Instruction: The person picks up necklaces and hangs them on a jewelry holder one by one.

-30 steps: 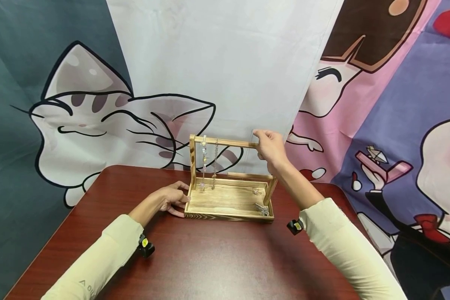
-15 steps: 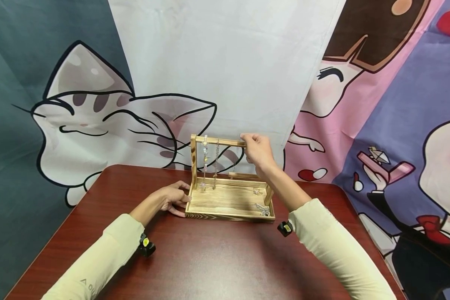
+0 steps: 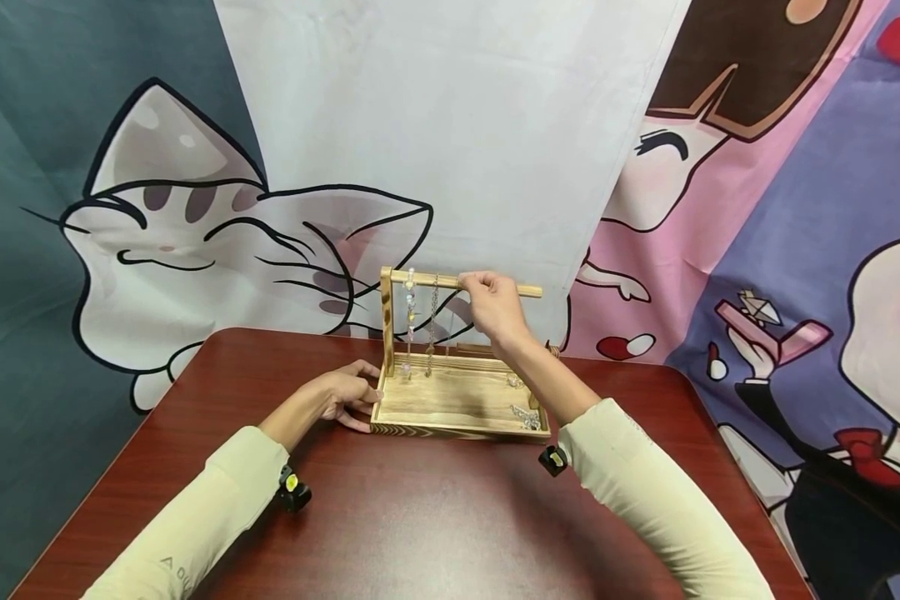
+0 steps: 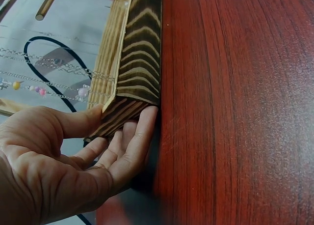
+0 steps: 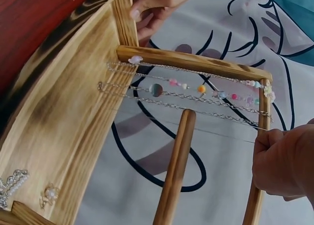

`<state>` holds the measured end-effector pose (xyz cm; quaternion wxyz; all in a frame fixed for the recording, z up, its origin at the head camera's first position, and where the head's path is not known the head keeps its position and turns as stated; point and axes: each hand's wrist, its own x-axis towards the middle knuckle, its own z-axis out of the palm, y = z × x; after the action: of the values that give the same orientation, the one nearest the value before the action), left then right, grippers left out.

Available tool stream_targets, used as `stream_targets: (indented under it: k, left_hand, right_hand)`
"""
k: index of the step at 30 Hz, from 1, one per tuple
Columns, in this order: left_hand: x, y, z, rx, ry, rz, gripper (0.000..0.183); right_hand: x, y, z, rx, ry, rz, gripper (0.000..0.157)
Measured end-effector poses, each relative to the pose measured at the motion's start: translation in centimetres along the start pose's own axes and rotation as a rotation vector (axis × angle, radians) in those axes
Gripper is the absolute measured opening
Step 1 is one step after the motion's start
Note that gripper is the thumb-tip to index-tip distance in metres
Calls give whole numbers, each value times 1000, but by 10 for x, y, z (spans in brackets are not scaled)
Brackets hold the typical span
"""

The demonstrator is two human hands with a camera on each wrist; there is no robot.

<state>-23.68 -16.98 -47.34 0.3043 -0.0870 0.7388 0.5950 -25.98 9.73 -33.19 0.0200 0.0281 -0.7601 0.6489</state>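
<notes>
Right hand (image 3: 492, 308) pinched thin chain (image 5: 226, 135) at top bar (image 3: 423, 280), tray's 12 o'clock; left hand (image 3: 348, 393) gripped tray (image 3: 457, 432) at 9 o'clock. Dragging chain toward 9 could've tangled neighbouring necklace (image 3: 432, 325); slack left grip, tray could've skidded.

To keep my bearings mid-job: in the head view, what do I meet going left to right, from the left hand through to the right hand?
Left hand, wooden upright, beaded necklace, chain necklace, right hand.
</notes>
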Motion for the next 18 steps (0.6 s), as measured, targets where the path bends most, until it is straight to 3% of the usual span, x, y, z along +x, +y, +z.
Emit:
stream_targets:
  k: [7, 18]
  left_hand:
    - [0, 1, 0, 0, -1, 0, 55]
    - [-1, 1, -1, 2, -7, 1, 56]
  right_hand:
    - [-3, 6, 1, -43, 7, -20, 27]
    - [-6, 21, -5, -23, -8, -59, 23]
